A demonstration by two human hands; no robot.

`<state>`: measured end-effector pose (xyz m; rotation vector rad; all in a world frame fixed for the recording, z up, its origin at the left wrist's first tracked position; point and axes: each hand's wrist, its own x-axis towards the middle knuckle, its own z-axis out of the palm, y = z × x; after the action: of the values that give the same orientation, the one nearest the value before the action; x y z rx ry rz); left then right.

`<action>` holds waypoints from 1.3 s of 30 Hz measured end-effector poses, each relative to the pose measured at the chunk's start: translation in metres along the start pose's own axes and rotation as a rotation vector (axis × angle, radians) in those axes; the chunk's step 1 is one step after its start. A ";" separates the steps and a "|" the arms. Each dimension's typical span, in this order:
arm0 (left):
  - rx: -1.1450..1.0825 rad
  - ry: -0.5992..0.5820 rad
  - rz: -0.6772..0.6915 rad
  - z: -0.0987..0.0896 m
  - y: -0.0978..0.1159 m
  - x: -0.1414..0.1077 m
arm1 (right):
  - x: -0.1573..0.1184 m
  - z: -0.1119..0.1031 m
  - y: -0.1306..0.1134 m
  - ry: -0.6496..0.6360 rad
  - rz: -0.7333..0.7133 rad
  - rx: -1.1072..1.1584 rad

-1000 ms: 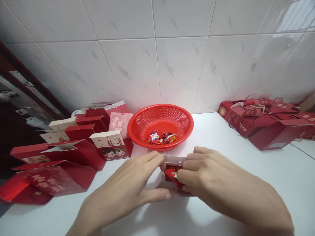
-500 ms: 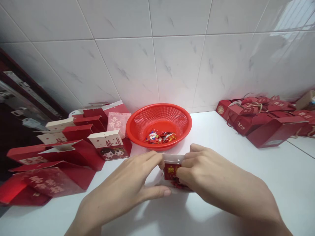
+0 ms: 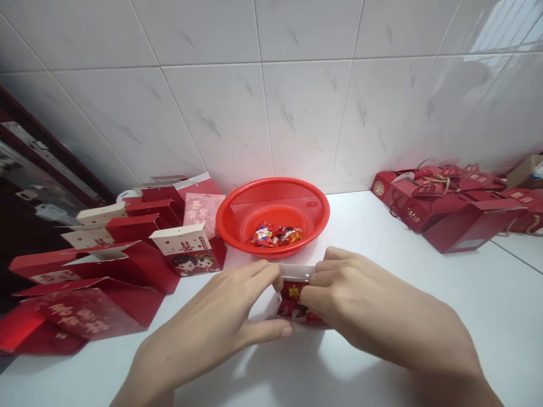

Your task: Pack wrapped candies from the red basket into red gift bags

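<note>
The red basket (image 3: 271,198) blocks ahead of the hands (image 3: 360,305); tabletop (image 3: 354,229) rightward is free.

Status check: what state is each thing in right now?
Small rectangular paper box with white flap: open, red packets inside
Left hand: at box's left edge, thumb apart from fingers
Right hand: fingers curled at box's right side
Round red plastic basket: upright, holding shiny wrapped packets
Red cardboard boxes, left: several tops open
Red cardboard boxes, right: clustered, several tops look shut
</note>
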<state>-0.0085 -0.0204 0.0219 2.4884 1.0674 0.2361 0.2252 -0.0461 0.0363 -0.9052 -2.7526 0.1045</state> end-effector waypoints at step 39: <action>0.135 0.076 0.005 -0.004 -0.001 0.011 | -0.009 -0.019 0.026 -0.079 0.314 0.154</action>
<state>-0.0025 -0.0108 0.0252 2.6201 1.1429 0.2700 0.2520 -0.0301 0.0492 -1.3046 -2.6041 0.4084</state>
